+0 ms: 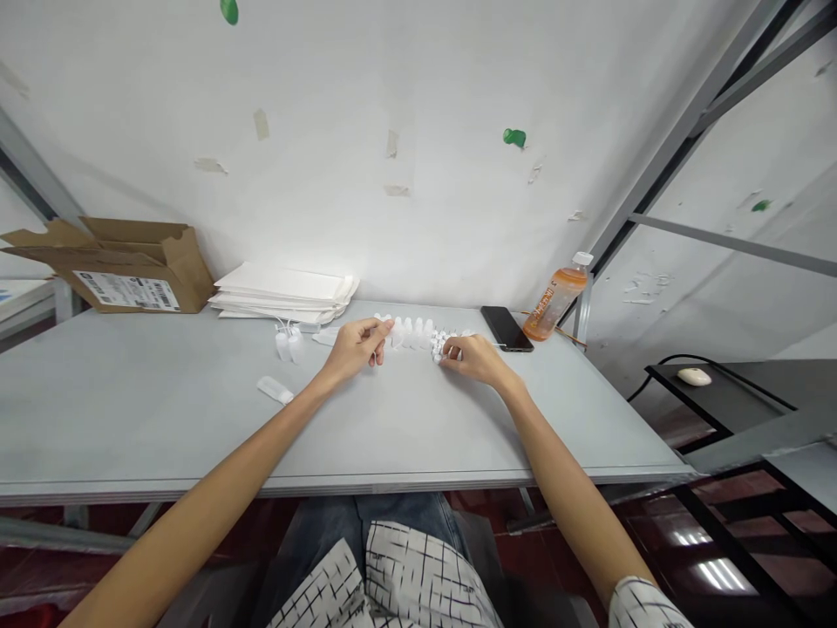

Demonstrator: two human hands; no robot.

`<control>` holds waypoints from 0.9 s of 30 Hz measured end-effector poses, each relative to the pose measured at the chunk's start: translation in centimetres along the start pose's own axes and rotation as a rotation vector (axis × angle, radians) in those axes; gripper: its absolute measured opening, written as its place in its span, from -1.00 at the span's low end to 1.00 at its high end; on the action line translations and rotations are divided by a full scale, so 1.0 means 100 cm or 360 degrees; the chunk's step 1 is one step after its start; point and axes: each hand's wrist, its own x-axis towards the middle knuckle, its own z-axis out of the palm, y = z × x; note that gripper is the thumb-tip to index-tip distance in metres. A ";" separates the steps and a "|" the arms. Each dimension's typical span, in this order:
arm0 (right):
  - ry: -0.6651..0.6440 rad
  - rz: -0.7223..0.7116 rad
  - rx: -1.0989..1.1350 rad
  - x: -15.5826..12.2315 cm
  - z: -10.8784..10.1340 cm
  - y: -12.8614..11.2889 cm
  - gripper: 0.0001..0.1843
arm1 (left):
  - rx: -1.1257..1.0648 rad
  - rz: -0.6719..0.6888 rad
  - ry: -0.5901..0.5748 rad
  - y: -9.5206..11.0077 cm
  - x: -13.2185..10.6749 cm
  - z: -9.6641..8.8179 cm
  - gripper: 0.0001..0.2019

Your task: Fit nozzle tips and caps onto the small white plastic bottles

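A row of small white plastic bottles (411, 333) lies across the middle of the grey table (157, 419). My left hand (358, 347) grips its left end between fingers and thumb. My right hand (474, 360) pinches its right end, where a cluster of small white caps (438, 345) sits. Two more small white bottles (289, 344) lie to the left of my left hand, and a white plastic piece (275, 390) lies nearer the table's front edge.
A torn-open cardboard box (124, 270) and a stack of white paper sleeves (284, 292) stand along the wall. A black phone (506, 329) and an orange drink bottle (555, 301) lie at the back right. A white computer mouse (693, 376) sits on a dark side shelf (712, 397).
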 end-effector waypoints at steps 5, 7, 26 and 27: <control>0.0044 -0.0024 0.0070 -0.001 -0.004 0.002 -0.87 | 0.0005 0.0001 -0.0006 0.001 0.000 -0.001 -0.52; 0.0131 -0.0028 0.0106 -0.001 -0.006 0.002 -0.93 | 0.0006 0.0000 -0.0013 0.001 0.000 -0.001 -0.53; 0.0098 -0.0211 0.1281 -0.004 0.019 -0.043 -0.65 | 0.0357 0.0114 -0.0214 0.002 -0.008 0.011 -0.66; 0.0114 -0.0206 0.1273 -0.004 0.019 -0.044 -0.66 | 0.0354 0.0116 -0.0226 0.002 -0.008 0.011 -0.66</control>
